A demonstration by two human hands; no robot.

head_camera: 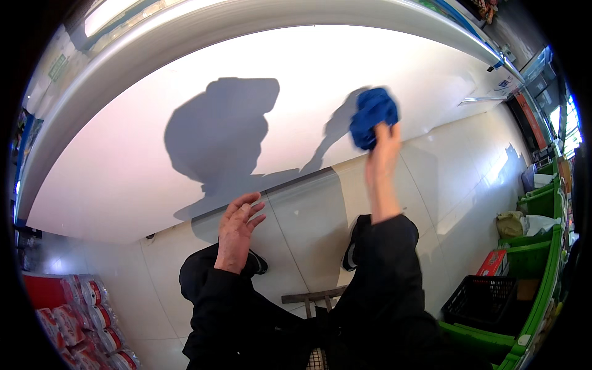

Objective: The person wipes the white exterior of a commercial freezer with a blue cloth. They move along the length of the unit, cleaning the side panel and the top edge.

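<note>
My right hand (pixel 385 155) grips a crumpled blue cloth (pixel 373 115) against or close to the white side panel (pixel 305 69) of a long display cabinet; actual contact cannot be made out. Empty, with fingers apart and slightly curled, my left hand (pixel 238 231) hovers over my left knee, near the panel's lower edge. The shadow of my head and right arm falls across the panel. Part of the cloth is hidden behind my fingers.
A wooden stool (pixel 314 296) shows between my legs on the tiled floor (pixel 296 240). Shrink-wrapped packs (pixel 88 319) are stacked at lower left. Along the right stand green shelving bins (pixel 532 256), a black plastic crate (pixel 481 300) and a red box (pixel 493 262). A rounded metal rail (pixel 259 16) tops the panel.
</note>
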